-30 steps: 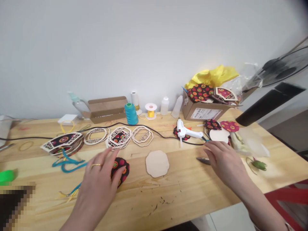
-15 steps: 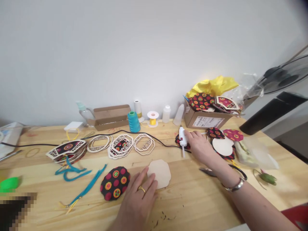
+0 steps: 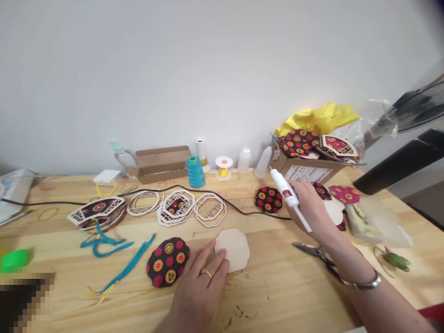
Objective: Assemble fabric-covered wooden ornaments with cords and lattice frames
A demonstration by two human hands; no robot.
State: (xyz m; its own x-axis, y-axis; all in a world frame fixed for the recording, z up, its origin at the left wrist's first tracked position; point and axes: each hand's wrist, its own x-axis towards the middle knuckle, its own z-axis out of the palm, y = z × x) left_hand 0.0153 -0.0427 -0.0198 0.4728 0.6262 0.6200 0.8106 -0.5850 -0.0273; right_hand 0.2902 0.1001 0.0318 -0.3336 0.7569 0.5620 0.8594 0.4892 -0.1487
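Observation:
My left hand (image 3: pixel 203 282) lies on the table with its fingers spread, the fingertips on the left edge of a pale scalloped piece (image 3: pixel 233 250). Just left of that hand is a black patterned fabric piece (image 3: pixel 168 262). My right hand (image 3: pixel 308 206) is wrapped round a white glue gun (image 3: pixel 285 187), raised above the table with its nozzle pointing up and left and its glue stick sticking out low at the back. Beneath the gun's left side lies another patterned round (image 3: pixel 268 200). Scissors (image 3: pixel 312 250) rest under my right forearm.
Lattice frames (image 3: pixel 176 206), stacked fan shapes (image 3: pixel 100 212) and teal ribbons (image 3: pixel 130 263) lie to the left. A black cord (image 3: pixel 239 209) crosses the table. Behind stand a teal thread cone (image 3: pixel 195 172), bottles (image 3: pixel 244 161) and a full cardboard box (image 3: pixel 308 170). A fan (image 3: pixel 416 106) is at right.
My right hand has lifted the glue gun off the table and moved right with it, uncovering the patterned round. My left hand has stayed by the pale piece. The view has shifted slightly.

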